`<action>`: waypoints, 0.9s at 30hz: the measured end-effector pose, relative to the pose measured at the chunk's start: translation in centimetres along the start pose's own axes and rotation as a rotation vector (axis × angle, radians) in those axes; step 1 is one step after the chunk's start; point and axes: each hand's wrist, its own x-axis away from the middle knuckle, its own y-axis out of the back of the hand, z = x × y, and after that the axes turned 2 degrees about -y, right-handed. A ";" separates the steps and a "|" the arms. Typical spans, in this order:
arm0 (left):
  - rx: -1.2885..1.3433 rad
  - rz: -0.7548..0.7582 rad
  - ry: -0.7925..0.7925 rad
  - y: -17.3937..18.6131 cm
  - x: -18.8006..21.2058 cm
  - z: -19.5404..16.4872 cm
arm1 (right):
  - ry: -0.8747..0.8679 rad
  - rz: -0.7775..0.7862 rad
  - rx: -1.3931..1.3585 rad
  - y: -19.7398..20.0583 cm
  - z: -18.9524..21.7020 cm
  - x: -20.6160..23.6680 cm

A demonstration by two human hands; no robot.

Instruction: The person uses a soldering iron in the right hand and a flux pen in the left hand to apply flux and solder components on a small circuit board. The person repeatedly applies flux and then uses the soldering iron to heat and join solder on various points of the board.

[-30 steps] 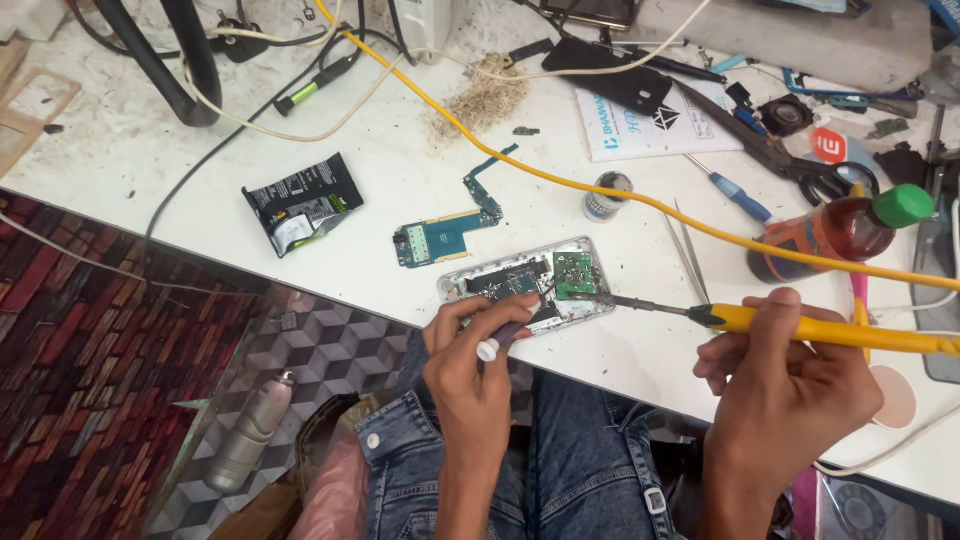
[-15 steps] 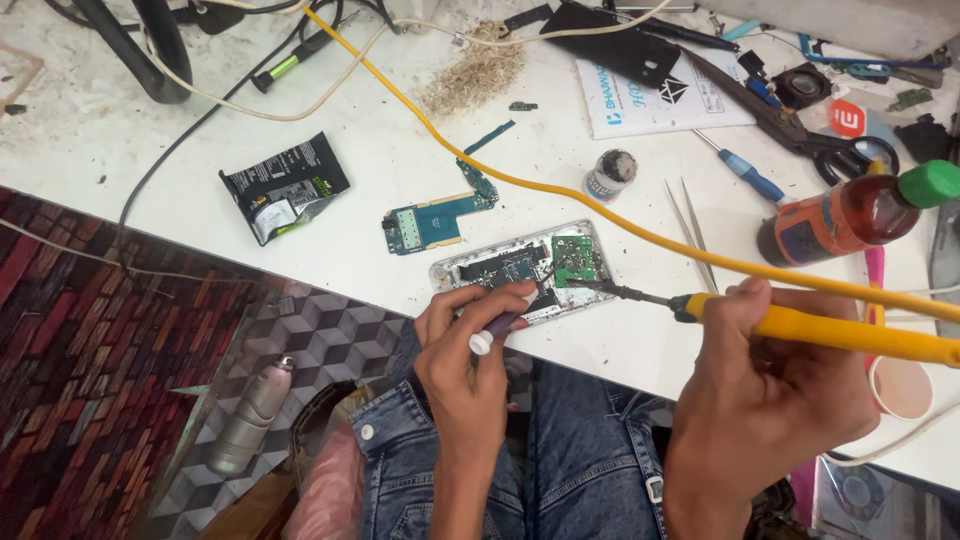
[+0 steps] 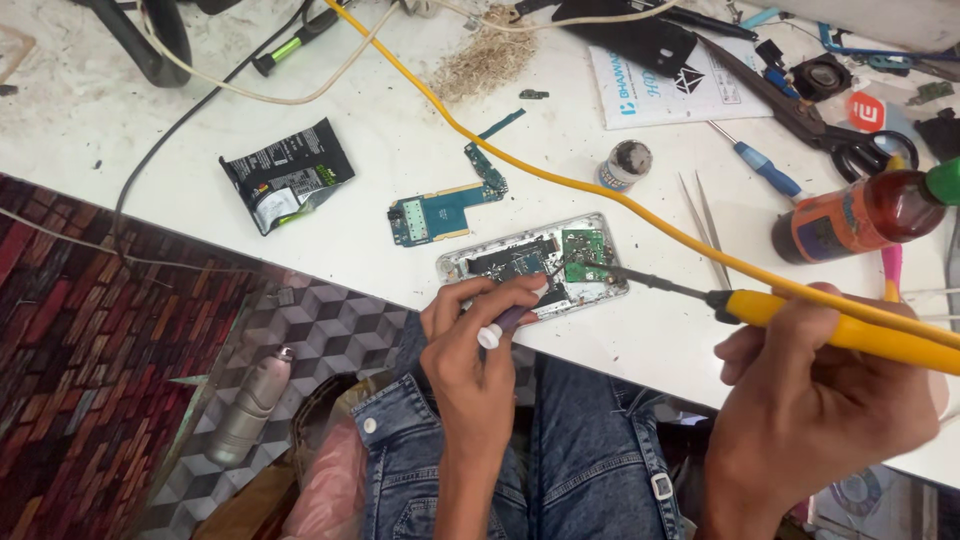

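An opened phone [image 3: 535, 265] lies flat near your edge of the white bench [image 3: 150, 150], its green circuit board exposed. A yellow-handled soldering iron [image 3: 800, 315] slants in from your right, its dark tip touching the board. A small white-tipped tool [image 3: 500, 328] rests against the phone's near edge.

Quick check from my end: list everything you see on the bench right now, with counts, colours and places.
opened phone: 1, silver frame, bench front edge
soldering iron: 1, yellow handle, tip on the phone's green board
loose circuit board: 1, blue-green, left of phone
battery pack: 1, black, far left
small jar: 1, white, behind phone
tweezers: 1, metal, right of phone
screwdriver: 1, blue handle
bottle: 1, reddish, green cap, right
scissors: 1, black
left hand: holds a small white-tipped tool at phone
right hand: grips iron
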 end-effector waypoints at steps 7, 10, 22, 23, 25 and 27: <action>0.011 0.000 0.014 0.0 -0.1 -0.1 | -0.071 0.026 0.028 -0.3 0.1 0.3; 0.023 -0.003 0.010 -0.1 0.0 -0.1 | -0.075 0.031 0.048 -0.1 -0.1 0.2; 0.017 -0.015 -0.009 -0.2 0.0 -0.1 | -0.004 0.122 0.064 0.6 1.0 0.1; 0.019 -0.015 -0.007 -0.1 0.0 -0.1 | -0.005 0.120 0.072 0.5 1.2 0.2; 0.021 -0.017 -0.006 -0.1 0.0 -0.1 | -0.004 0.120 0.084 0.6 1.4 0.2; 0.022 -0.018 -0.005 -0.1 0.0 -0.1 | -0.002 0.121 0.091 0.6 1.4 0.2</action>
